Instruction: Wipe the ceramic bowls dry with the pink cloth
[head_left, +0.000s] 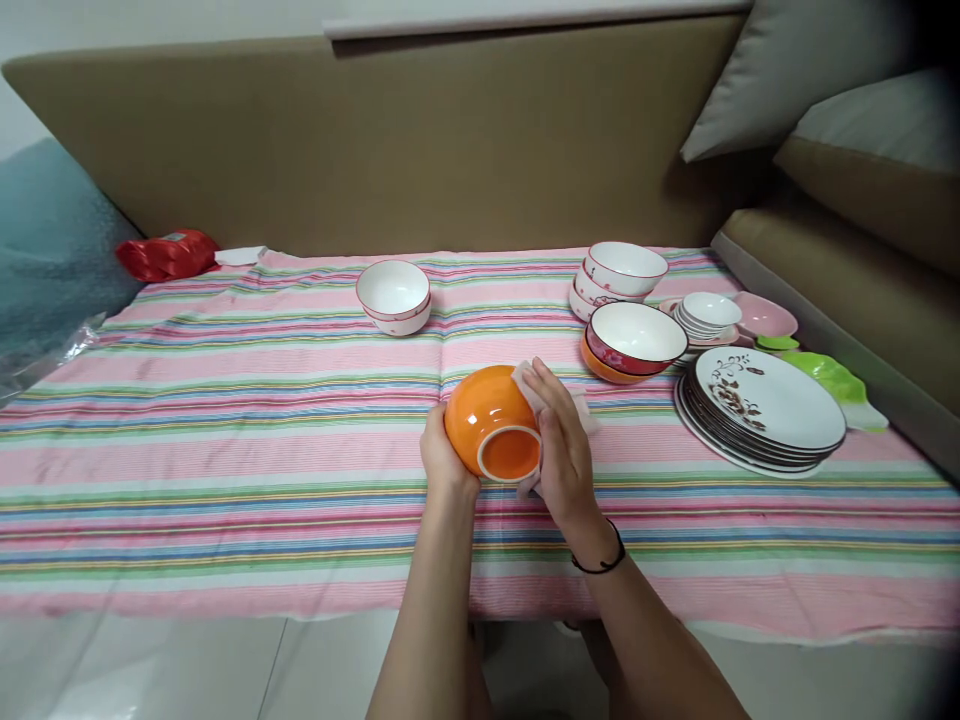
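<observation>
An orange bowl (491,400) is held tilted above the striped cloth, its outer base ring turned toward me. My left hand (444,452) grips it from the left, the fingers mostly hidden behind the bowl. On the right side, my right hand (562,450) presses a thin white wipe (525,378) against the outer wall, with its fingers lying over the wipe. Part of the wipe also sticks out beyond that hand. A dark band circles my right wrist.
White bowls (393,290) are stacked at the back middle, others (627,265) farther right. Nearer stands a red bowl (637,340) on an orange one. Patterned plates (772,400), small dishes (709,312) and a green leaf-shaped dish (829,378) sit right. A red package (169,255) lies far left.
</observation>
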